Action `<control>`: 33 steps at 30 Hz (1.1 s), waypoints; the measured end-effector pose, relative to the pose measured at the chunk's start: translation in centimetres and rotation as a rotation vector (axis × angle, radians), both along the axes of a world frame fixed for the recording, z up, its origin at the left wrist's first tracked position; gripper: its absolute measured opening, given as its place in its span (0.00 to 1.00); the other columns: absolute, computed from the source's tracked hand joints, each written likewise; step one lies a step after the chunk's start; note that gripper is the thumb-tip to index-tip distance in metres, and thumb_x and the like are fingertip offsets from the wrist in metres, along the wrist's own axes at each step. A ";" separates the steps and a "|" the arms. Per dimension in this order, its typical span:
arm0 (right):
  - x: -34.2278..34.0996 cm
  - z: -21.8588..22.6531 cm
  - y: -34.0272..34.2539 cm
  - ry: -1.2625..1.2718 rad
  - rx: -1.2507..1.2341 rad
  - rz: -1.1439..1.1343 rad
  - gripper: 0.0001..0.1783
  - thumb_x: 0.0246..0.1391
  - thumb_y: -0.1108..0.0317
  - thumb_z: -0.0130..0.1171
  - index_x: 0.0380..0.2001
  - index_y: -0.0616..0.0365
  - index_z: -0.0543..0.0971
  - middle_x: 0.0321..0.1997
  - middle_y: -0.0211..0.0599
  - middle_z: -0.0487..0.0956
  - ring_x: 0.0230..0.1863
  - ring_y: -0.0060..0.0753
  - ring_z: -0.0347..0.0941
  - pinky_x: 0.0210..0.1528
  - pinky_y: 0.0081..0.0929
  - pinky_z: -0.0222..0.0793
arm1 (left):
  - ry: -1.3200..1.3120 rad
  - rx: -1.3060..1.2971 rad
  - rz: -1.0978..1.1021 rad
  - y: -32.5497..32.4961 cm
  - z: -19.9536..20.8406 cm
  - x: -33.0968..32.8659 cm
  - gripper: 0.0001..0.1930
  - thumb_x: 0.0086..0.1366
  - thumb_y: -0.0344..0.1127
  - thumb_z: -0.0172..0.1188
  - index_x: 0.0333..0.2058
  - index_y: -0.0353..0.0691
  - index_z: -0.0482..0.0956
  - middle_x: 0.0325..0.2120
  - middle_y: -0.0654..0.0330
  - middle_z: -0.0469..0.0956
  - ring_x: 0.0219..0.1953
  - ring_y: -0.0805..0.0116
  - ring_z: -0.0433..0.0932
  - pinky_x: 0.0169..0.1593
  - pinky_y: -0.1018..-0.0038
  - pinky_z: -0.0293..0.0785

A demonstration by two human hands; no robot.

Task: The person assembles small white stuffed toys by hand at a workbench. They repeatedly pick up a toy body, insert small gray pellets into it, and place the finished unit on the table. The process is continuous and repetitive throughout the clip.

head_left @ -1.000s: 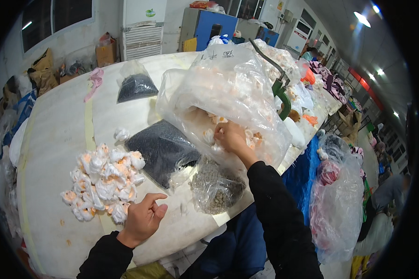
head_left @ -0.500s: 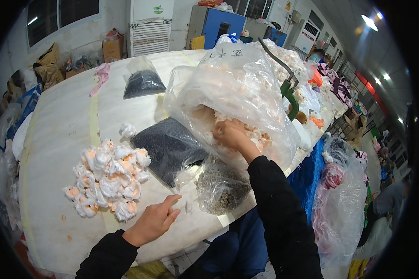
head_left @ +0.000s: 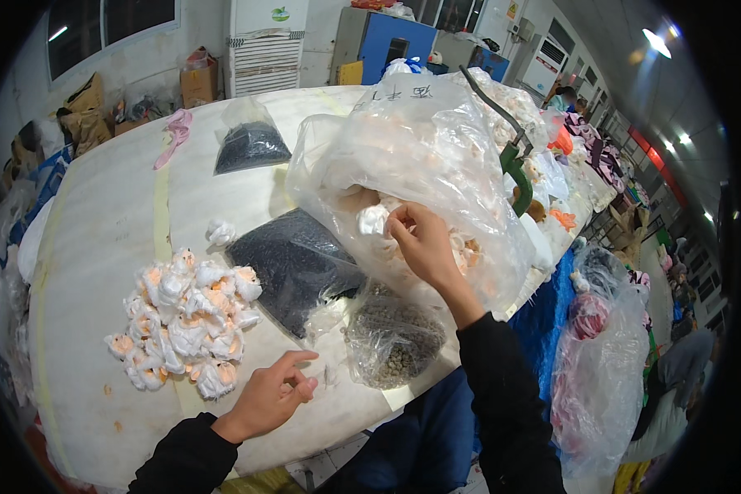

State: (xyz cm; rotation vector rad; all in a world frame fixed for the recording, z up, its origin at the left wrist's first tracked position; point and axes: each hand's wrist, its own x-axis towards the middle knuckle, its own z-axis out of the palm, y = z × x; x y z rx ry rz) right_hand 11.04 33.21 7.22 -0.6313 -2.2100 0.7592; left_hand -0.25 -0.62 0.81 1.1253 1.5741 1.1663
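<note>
Right hand (head_left: 424,243) pinches one white toy (head_left: 373,219) at the mouth of the big clear bag (head_left: 436,156), mid-bench. Left hand (head_left: 272,399), loosely open, holds nothing, near the bench's front edge beside one toy pile (head_left: 185,317). Two dark bags (head_left: 296,263).

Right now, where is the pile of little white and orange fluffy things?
In the head view, the pile of white and orange fluffy pieces lies on the white table, on the person's left, just beyond the left hand and beside the flat dark bag.
</note>
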 end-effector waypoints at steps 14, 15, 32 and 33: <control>4.2 -1.5 -18.7 -0.205 -0.275 0.292 0.08 0.62 0.64 0.64 0.38 0.57 0.82 0.27 0.41 0.82 0.28 0.46 0.80 0.31 0.38 0.74 | -0.250 0.187 0.283 -0.9 1.6 -1.0 0.16 0.69 0.21 0.59 0.54 0.36 0.78 0.38 0.65 0.79 0.41 0.80 0.77 0.46 0.80 0.74; 3.6 -2.5 -17.8 -0.221 -0.138 0.217 0.08 0.61 0.64 0.65 0.38 0.56 0.82 0.28 0.40 0.82 0.31 0.46 0.80 0.34 0.39 0.74 | -0.221 0.213 0.339 -0.7 1.7 -0.6 0.15 0.68 0.20 0.59 0.52 0.36 0.78 0.38 0.65 0.79 0.40 0.80 0.77 0.46 0.80 0.74; 0.0 -5.6 -16.2 -0.041 0.180 0.003 0.07 0.53 0.73 0.70 0.36 0.55 0.83 0.35 0.36 0.83 0.38 0.43 0.79 0.42 0.39 0.75 | -0.085 0.266 0.430 0.0 2.0 -0.5 0.14 0.61 0.14 0.59 0.44 0.34 0.80 0.41 0.60 0.79 0.42 0.73 0.78 0.51 0.75 0.74; 0.8 -5.2 -17.9 0.023 0.107 0.034 0.08 0.53 0.74 0.71 0.37 0.55 0.83 0.35 0.36 0.83 0.37 0.43 0.79 0.41 0.38 0.75 | -0.084 0.239 0.436 -0.3 1.8 -0.4 0.14 0.60 0.14 0.60 0.43 0.34 0.80 0.41 0.60 0.79 0.42 0.73 0.78 0.52 0.75 0.74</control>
